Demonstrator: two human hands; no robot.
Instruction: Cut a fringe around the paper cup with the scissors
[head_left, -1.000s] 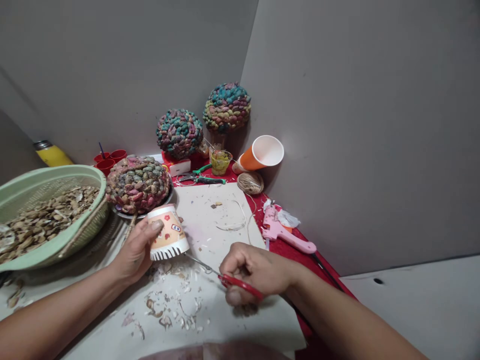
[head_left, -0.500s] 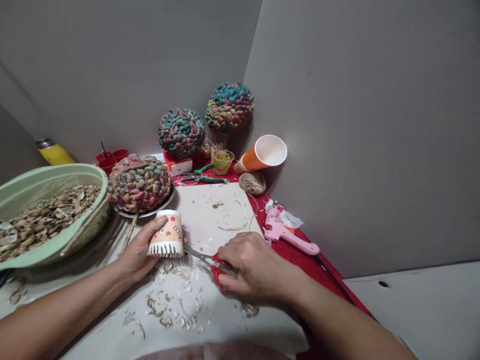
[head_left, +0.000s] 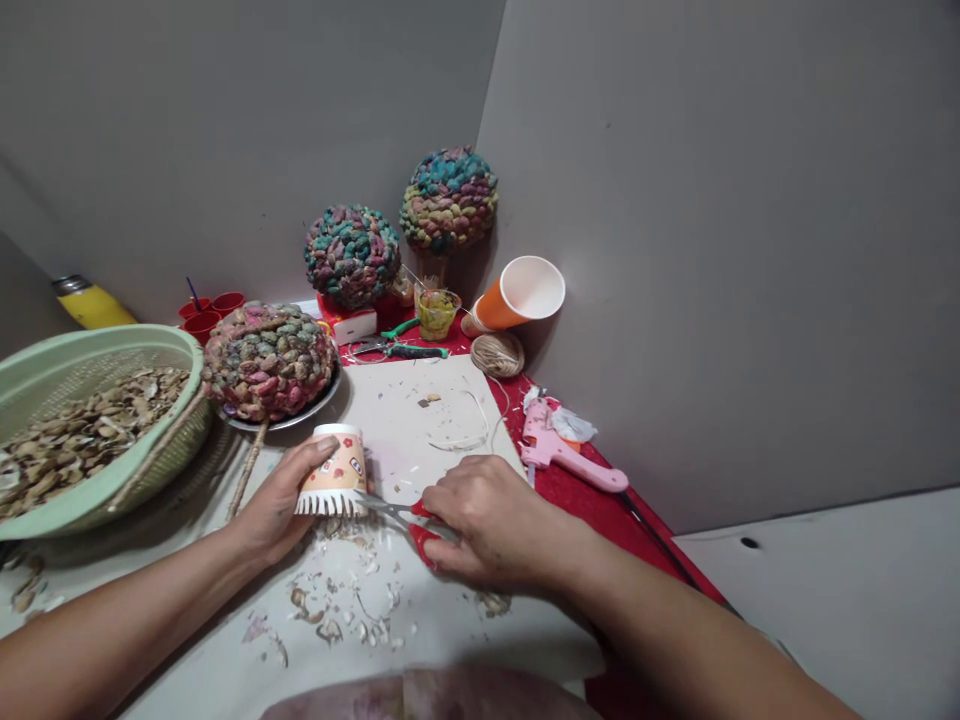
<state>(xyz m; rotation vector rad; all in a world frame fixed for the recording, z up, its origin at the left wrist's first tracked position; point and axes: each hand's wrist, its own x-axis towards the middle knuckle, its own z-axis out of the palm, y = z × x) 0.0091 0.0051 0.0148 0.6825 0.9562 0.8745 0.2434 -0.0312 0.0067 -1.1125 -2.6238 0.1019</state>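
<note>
My left hand [head_left: 281, 500] is closed around a printed paper cup [head_left: 341, 465], thumb on its near side. The cup is held upside down, its lower edge snipped into a fringe of white strips that curl outward. In my right hand [head_left: 484, 520] is a pair of scissors [head_left: 397, 510] with red handles, fingers in the loops. The blades are apart and their tips meet the right end of the fringe. Just behind my left hand, a ball covered in coloured shells [head_left: 274, 365] rests on a metal dish [head_left: 319, 408], a twine-wrapped stick [head_left: 246, 475] beneath it.
A green basket [head_left: 150, 345] of shells stands left. Two more shell-covered balls [head_left: 352, 255], pliers [head_left: 405, 350], a yellowish cup [head_left: 437, 315], an orange cup [head_left: 499, 305] and a twine ball [head_left: 497, 355] line the back. A pink glue gun [head_left: 574, 455] lies right. Shell scraps [head_left: 367, 630] litter the near surface.
The scissors have shifted slightly, their blade tips now at the cup's fringed edge. The whole view has shifted a little; both hands keep their holds.
</note>
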